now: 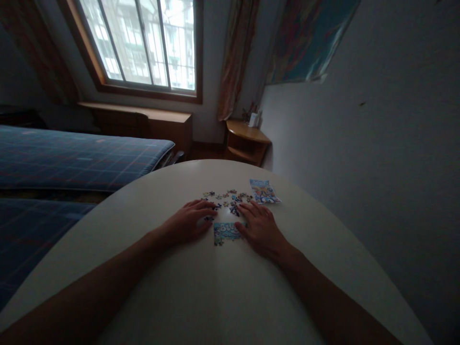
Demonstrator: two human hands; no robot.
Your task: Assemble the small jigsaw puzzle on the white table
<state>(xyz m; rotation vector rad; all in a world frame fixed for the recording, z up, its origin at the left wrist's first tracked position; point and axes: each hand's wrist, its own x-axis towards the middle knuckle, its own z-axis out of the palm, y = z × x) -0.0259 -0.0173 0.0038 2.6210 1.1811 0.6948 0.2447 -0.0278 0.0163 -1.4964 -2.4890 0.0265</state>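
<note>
A partly joined jigsaw puzzle (226, 231), blue with pale lettering, lies flat between my hands on the white table (215, 292). Loose puzzle pieces (225, 204) are scattered just beyond it. My left hand (191, 221) rests on the left side with its fingers stretched toward the loose pieces; its fingertips are beside a few dark ones. On the other side my right hand (259, 227) lies with fingers spread, its fingertips at a dark cluster of pieces and its thumb over the puzzle's right edge. I see nothing gripped in either hand.
A printed picture sheet (265, 191) lies beyond my right hand. Past the table's rounded edge are a plaid mattress (82, 158) at the left and a wooden corner shelf (247, 132) ahead. A wall (341, 158) runs close along the right.
</note>
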